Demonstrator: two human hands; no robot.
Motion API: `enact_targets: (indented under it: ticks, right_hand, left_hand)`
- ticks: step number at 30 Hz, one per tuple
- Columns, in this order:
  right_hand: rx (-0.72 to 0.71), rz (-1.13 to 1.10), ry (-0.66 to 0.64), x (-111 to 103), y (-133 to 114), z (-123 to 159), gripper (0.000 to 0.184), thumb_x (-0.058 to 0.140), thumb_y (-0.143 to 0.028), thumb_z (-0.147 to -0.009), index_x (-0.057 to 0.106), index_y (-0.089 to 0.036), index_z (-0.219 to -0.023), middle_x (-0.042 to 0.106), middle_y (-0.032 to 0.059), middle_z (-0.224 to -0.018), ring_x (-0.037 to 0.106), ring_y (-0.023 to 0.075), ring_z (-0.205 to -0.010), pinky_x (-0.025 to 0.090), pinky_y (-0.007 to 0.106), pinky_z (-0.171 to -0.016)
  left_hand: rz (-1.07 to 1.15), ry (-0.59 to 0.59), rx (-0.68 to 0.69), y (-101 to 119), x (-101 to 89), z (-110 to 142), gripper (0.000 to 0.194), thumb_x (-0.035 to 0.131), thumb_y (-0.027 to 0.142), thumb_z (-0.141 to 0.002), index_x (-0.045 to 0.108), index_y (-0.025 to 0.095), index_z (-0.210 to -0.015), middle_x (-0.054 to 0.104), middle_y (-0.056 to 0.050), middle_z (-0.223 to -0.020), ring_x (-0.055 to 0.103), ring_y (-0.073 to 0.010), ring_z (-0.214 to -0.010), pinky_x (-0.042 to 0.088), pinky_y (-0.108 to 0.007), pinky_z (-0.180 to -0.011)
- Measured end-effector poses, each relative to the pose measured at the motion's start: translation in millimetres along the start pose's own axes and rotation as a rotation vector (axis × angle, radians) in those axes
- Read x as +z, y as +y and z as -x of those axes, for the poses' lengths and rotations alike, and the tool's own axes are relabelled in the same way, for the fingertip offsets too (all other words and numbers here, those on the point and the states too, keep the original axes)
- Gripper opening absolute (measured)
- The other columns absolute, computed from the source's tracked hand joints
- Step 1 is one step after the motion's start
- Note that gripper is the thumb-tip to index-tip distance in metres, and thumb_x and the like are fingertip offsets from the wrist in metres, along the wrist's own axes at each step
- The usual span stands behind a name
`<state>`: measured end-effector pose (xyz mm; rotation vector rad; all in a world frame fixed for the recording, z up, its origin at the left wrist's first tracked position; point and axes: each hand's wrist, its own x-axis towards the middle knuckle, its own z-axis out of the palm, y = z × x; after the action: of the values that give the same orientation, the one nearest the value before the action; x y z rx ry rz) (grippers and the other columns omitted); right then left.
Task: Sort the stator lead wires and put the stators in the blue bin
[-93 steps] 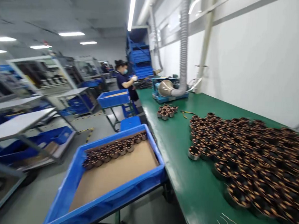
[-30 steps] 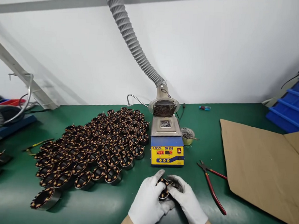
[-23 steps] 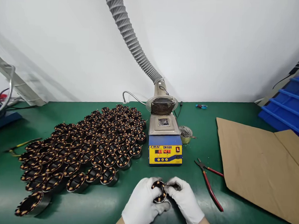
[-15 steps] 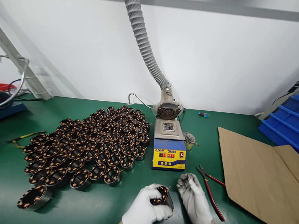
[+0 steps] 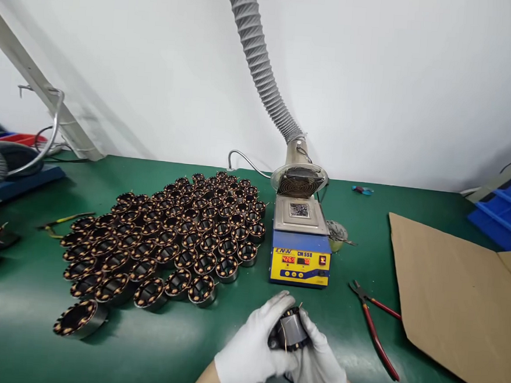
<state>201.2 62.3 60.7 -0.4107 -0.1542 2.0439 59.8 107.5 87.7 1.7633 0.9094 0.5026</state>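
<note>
Both my hands wear white gloves and grip one motor stator (image 5: 293, 329) low in front of me. My left hand (image 5: 255, 349) wraps its left side, and my right hand (image 5: 320, 359) closes on its right side and underside. The stator is tilted so its grey metal outer wall faces me, with a thin copper wire end hanging down the front and another poking up at the top. Just beyond stands a blue and yellow solder pot (image 5: 299, 267) with lit red digits. Several more stators (image 5: 178, 282) with copper windings stand crowded on the green table at the left.
Red-handled cutting pliers (image 5: 377, 334) lie right of my hands, beside a brown cardboard sheet (image 5: 457, 305). A small tub (image 5: 336, 235) sits behind the pot's right side. A grey extraction hose (image 5: 264, 69) hangs above. Blue crates (image 5: 506, 203) stand far right.
My right hand has moved left and taken hold of the stator, which has turned from showing its open ring to showing its outer wall. The whole view has shifted slightly left.
</note>
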Motion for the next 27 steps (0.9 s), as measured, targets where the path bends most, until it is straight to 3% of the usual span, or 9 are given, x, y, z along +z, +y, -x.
enact_targets:
  ticks: [3, 5, 9, 11, 15, 17, 21, 24, 27]
  right_hand:
    - [-0.020, -0.013, 0.008, -1.7, 4.6, -2.3, 0.033, 0.057, -0.041, -0.083, 0.062, -0.018, -0.105, 0.066, 0.0064, -0.095, 0.059, 0.0177, -0.083, 0.044, 0.031, -0.073]
    - [-0.008, -0.003, 0.020, -0.5, 8.1, -3.7, 0.027, 0.059, -0.038, -0.081, 0.062, -0.018, -0.099, 0.066, 0.0051, -0.091, 0.059, 0.0164, -0.078, 0.044, 0.028, -0.067]
    - [0.016, 0.084, 0.040, 6.7, 6.7, -2.3, 0.032, 0.063, -0.039, -0.077, 0.061, -0.014, -0.096, 0.066, 0.0085, -0.087, 0.061, 0.0182, -0.073, 0.042, 0.028, -0.064]
    - [0.023, 0.083, 0.044, 10.2, 3.3, -0.5, 0.038, 0.063, -0.044, -0.077, 0.061, -0.013, -0.099, 0.066, 0.0104, -0.088, 0.061, 0.0189, -0.073, 0.042, 0.028, -0.066]
    - [0.032, 0.018, 0.058, 10.3, 3.5, -0.3, 0.039, 0.062, -0.045, -0.077, 0.061, -0.015, -0.101, 0.065, 0.0087, -0.093, 0.060, 0.0178, -0.077, 0.043, 0.028, -0.067]
    - [-0.007, 0.007, 0.058, 7.9, 8.4, -2.1, 0.028, 0.064, -0.039, -0.077, 0.062, -0.018, -0.096, 0.065, 0.0054, -0.091, 0.060, 0.0170, -0.079, 0.043, 0.028, -0.068]
    - [-0.074, 0.080, 0.036, 8.0, 16.8, -4.8, 0.024, 0.069, -0.031, -0.074, 0.060, -0.019, -0.093, 0.065, 0.0024, -0.082, 0.060, 0.0155, -0.072, 0.042, 0.025, -0.059]
    - [-0.043, 0.131, 0.025, 12.3, 15.2, -3.9, 0.037, 0.073, -0.034, -0.069, 0.059, -0.016, -0.099, 0.066, 0.0054, -0.081, 0.061, 0.0176, -0.069, 0.041, 0.024, -0.054]
    - [0.008, 0.080, 0.053, 13.1, 11.0, -2.2, 0.036, 0.071, -0.037, -0.071, 0.060, -0.015, -0.097, 0.066, 0.0079, -0.086, 0.062, 0.0184, -0.072, 0.041, 0.024, -0.057]
  left_hand:
    - [0.100, 0.098, -0.010, 10.5, -0.5, -4.0, 0.037, 0.064, 0.027, -0.072, 0.061, 0.023, -0.108, 0.061, -0.003, -0.114, 0.053, -0.0204, -0.107, 0.040, -0.030, -0.095]
    - [0.156, 0.177, -0.016, 13.0, -2.1, -6.1, 0.020, 0.055, 0.027, -0.078, 0.068, 0.023, -0.092, 0.067, -0.001, -0.100, 0.058, -0.0188, -0.098, 0.042, -0.028, -0.090]
    - [0.312, 0.368, -0.084, 6.3, -9.1, -8.2, 0.020, 0.050, 0.025, -0.078, 0.066, 0.018, -0.070, 0.069, -0.003, -0.082, 0.061, -0.0190, -0.084, 0.046, -0.027, -0.079]
    - [0.405, 0.451, -0.103, 2.6, -13.2, -9.0, 0.025, 0.048, 0.033, -0.082, 0.065, 0.017, -0.072, 0.068, -0.005, -0.081, 0.061, -0.0201, -0.084, 0.047, -0.029, -0.079]
    - [0.537, 0.240, -0.165, 5.6, -9.8, -9.7, 0.035, 0.052, 0.038, -0.080, 0.060, 0.018, -0.108, 0.064, -0.008, -0.109, 0.057, -0.0232, -0.103, 0.043, -0.035, -0.091]
    - [0.488, 0.199, -0.182, 9.6, -1.1, -8.3, 0.031, 0.057, 0.031, -0.076, 0.063, 0.019, -0.104, 0.064, -0.007, -0.108, 0.057, -0.0231, -0.103, 0.042, -0.033, -0.093]
    - [0.521, 0.394, -0.140, 9.2, 10.1, -3.5, 0.018, 0.060, 0.029, -0.073, 0.070, 0.017, -0.082, 0.070, -0.006, -0.084, 0.063, -0.0197, -0.081, 0.048, -0.027, -0.077]
    - [0.726, 0.496, -0.165, 2.3, 2.0, -2.5, 0.025, 0.065, 0.034, -0.074, 0.066, 0.016, -0.090, 0.069, -0.003, -0.069, 0.063, -0.0157, -0.067, 0.049, -0.024, -0.066]
    - [0.866, 0.665, -0.091, 0.4, -11.5, -6.0, 0.031, 0.065, 0.038, -0.075, 0.062, 0.016, -0.097, 0.067, -0.001, -0.066, 0.063, -0.0149, -0.071, 0.048, -0.026, -0.076]
